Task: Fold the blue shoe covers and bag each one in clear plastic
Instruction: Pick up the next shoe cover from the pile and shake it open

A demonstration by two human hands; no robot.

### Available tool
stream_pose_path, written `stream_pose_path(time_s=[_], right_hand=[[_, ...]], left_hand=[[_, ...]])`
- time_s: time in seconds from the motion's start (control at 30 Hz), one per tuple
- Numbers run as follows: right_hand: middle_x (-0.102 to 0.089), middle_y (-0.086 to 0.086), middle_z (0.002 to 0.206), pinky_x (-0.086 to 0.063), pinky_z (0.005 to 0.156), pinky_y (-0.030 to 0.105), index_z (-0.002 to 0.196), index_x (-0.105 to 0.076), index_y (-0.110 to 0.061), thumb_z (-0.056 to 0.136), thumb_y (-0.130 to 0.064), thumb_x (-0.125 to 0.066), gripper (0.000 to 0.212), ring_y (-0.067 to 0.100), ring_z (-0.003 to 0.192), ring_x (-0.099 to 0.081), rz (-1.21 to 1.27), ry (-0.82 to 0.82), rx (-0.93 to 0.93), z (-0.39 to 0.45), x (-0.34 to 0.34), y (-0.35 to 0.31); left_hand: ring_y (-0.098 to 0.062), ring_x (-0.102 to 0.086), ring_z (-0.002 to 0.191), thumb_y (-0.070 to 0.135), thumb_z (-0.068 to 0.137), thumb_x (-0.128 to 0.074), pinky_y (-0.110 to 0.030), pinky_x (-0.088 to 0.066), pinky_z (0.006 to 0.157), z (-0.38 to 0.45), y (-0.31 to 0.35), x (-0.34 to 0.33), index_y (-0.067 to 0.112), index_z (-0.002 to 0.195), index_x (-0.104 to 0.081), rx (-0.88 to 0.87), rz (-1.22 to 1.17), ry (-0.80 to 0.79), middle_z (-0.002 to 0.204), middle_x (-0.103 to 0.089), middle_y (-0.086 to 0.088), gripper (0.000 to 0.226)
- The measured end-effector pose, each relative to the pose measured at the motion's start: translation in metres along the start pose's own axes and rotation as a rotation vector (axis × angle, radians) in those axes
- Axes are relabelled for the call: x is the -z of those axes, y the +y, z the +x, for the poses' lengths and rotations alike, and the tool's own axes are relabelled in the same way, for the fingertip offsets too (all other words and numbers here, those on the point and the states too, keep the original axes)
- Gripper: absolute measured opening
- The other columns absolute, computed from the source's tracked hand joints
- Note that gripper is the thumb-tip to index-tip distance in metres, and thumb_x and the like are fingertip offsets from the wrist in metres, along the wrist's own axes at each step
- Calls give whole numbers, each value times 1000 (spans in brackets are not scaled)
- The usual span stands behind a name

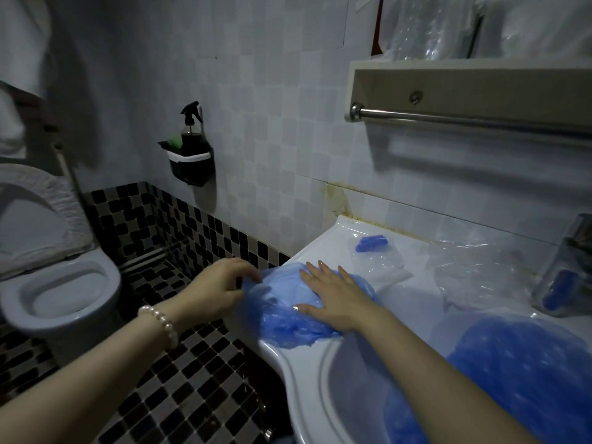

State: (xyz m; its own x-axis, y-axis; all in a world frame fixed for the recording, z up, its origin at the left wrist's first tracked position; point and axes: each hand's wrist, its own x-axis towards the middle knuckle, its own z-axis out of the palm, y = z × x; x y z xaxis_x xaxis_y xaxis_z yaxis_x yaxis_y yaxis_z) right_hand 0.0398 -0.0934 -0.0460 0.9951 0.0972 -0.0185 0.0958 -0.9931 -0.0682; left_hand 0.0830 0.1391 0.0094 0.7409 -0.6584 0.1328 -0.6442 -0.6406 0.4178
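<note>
At the left, the left hand (pixel 221 283) with a pearl bracelet pinches the left edge of the crumpled blue plastic shoe cover (pixel 282 312) between curled fingers. The cover lies on the flat rim of the white ceramic sink (pixel 323 248), with its long axis running from the left hand toward the right hand (pixel 333 299). That hand presses flat on the cover's middle, fingers straight. The pinched edge is nearest the left hand, so the fold probably goes rightward over the pressing palm. Farther right lie a small clear plastic bag holding a folded blue cover (pixel 373 245) and a heap of blue covers (pixel 525 379).
</note>
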Motion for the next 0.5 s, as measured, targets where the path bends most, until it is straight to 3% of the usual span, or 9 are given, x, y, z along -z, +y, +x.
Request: stream_pose_path(time_s=[0.07, 0.13, 0.2, 0.27, 0.37, 0.43, 0.5], right_hand=[[-12, -3, 159, -2, 119, 38, 149, -22, -24, 71, -77, -19, 95, 15, 146, -8, 99, 100, 63, -2, 3, -2], [-46, 8, 143, -25, 115, 42, 132, -53, -14, 79, -63, -33, 75, 24, 133, -40, 186, 393, 143, -6, 9, -4], [-69, 13, 102, -52, 85, 45, 98, -71, -6, 86, -35, -47, 40, 31, 94, -64, 170, 805, 203, -10, 18, -2], [-68, 8, 79, -51, 69, 37, 80, -70, -4, 84, -21, -51, 26, 25, 74, -59, 219, 1007, 199, -17, 32, -3], [-64, 3, 72, -43, 67, 22, 74, -69, -7, 78, -14, -57, 14, 15, 69, -53, 391, 936, 214, -41, 44, -10], [-63, -2, 69, -45, 64, 19, 74, -70, -13, 75, -13, -60, 10, 12, 65, -54, 499, 673, 193, -59, 42, -17], [-64, -7, 72, -49, 68, 24, 78, -71, -18, 77, -16, -67, 4, 10, 67, -57, 549, 367, 103, -71, 33, -25]], left_hand=[[-6, -30, 131, 5, 83, -58, -25, -30, 108, -3, -5, 3, 34, 117, -57, -88, 168, -59, 133, -42, 15, 46], [-4, -16, 137, 11, 84, -60, -33, -15, 118, -6, -6, 0, 42, 123, -53, -155, 262, -133, 141, -31, 20, 50], [-2, -14, 137, 23, 87, -61, -33, -9, 117, -8, -4, -6, 44, 122, -54, -215, 272, -144, 142, -30, 21, 42], [0, -26, 132, 31, 89, -61, -22, -16, 112, -9, -2, -11, 39, 117, -60, -284, 248, -93, 139, -38, 19, 30], [2, -47, 113, 32, 88, -62, -6, -34, 95, -9, 1, -16, 28, 112, -65, -271, 177, -62, 120, -54, 15, 24], [1, -54, 101, 33, 88, -63, -11, -45, 88, -10, 4, -20, 27, 110, -65, -231, 147, -78, 110, -57, 15, 23], [0, -55, 93, 38, 88, -61, -17, -49, 83, -12, 8, -24, 28, 109, -65, -230, 213, -58, 106, -58, 14, 24]])
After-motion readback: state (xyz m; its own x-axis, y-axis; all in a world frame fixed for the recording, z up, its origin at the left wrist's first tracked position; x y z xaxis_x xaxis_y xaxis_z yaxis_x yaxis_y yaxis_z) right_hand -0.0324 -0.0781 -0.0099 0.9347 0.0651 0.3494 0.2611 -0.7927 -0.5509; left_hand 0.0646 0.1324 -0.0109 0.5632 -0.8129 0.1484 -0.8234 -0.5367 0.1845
